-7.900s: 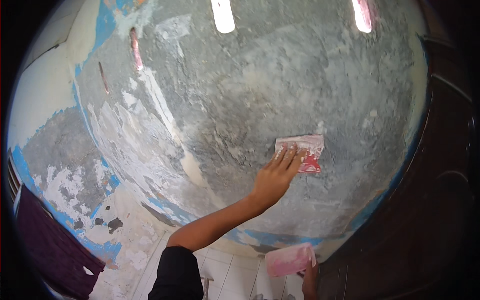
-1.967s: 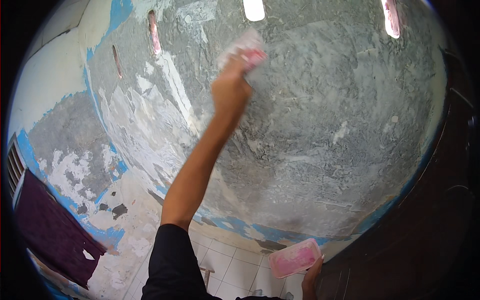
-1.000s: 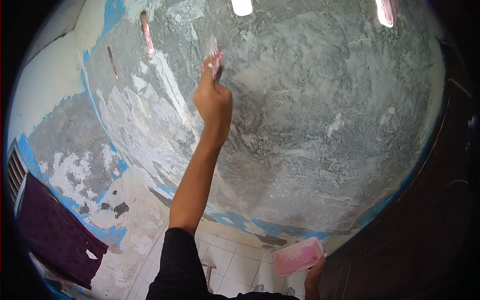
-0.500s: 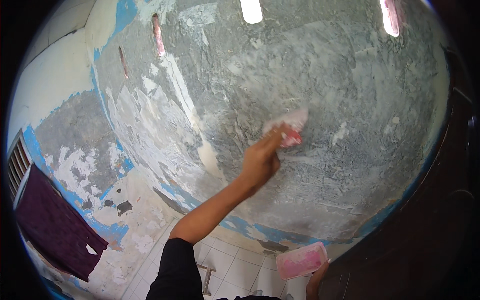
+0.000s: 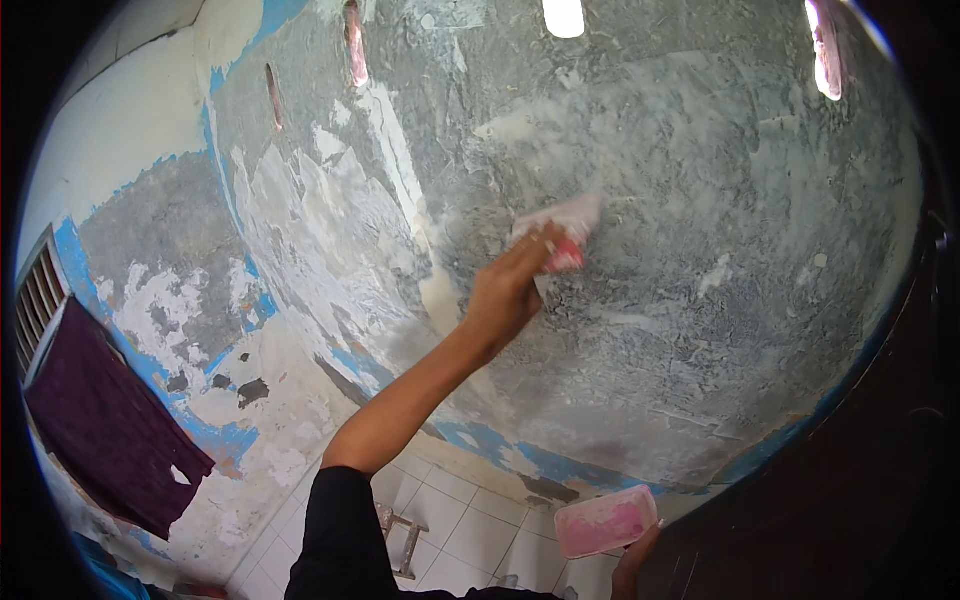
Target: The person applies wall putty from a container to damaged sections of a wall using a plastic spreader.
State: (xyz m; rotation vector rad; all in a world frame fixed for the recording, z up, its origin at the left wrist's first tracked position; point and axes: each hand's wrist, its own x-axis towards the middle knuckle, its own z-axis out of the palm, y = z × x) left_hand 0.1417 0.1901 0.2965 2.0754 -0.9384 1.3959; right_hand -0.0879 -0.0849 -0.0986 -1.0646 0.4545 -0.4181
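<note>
While the pink tray (image 5: 605, 522) is kept low at the right, the scraper (image 5: 576, 214) is held up against or just off the grey, patchy wall (image 5: 700, 180); whether the blade is in contact cannot be told, as it is blurred. Key relation, as judged: blade to wall surface. From the left hand (image 5: 510, 290), the scraper is placed upward and slightly to the right, just beyond the fingertips; its broad edge is slanted, lower at the left end, higher at the right, with the red part set beneath, toward the palm. By the left hand it is gripped, the right being well apart. Fingers of the left are pressed together and bent over the scraper; the thumb's placing cannot be made out. The left forearm is stretched up and rightward from a black sleeve (image 5: 342, 530), elbow bent, back of the hand turned toward the view. By the right hand (image 5: 640, 548) the tray is pinched at its right end; the rest of the grip is hidden beneath. Pink residue is seen inside the tray, whose long axis is tipped gently upward to the right, above a white-tiled floor (image 5: 470, 540).
</note>
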